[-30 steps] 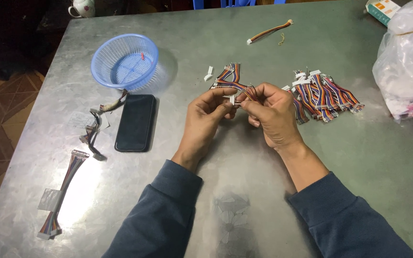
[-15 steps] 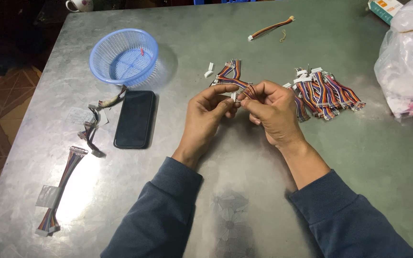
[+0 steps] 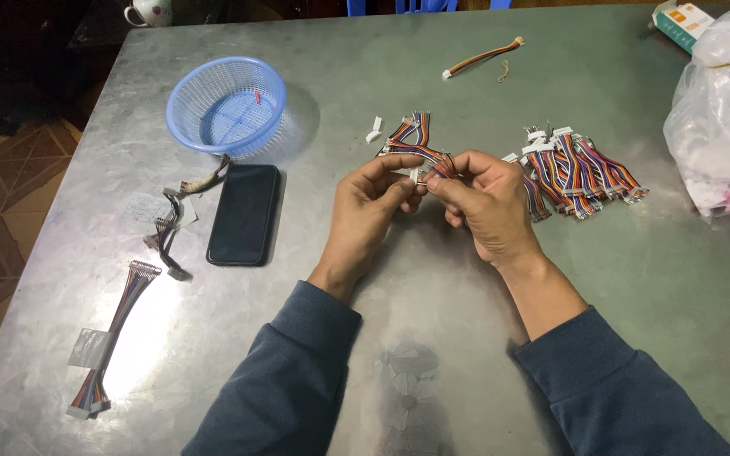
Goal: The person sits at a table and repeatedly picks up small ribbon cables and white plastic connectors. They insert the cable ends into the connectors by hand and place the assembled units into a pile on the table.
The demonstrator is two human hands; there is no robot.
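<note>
Hands: we see left hand (image 3: 371,203) and right hand (image 3: 483,203) both pinched on one multicoloured wire harness (image 3: 416,152) above table (image 3: 635,279); one basket (image 3: 226,105), one phone (image 3: 244,214), one harness pile (image 3: 576,169).

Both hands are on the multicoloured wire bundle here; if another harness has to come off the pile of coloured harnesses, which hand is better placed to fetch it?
Probably the right hand: the pile of coloured harnesses lies just beside it, on its outer side. The left hand would have to cross over the wire bundle and the right hand to get there.
</note>
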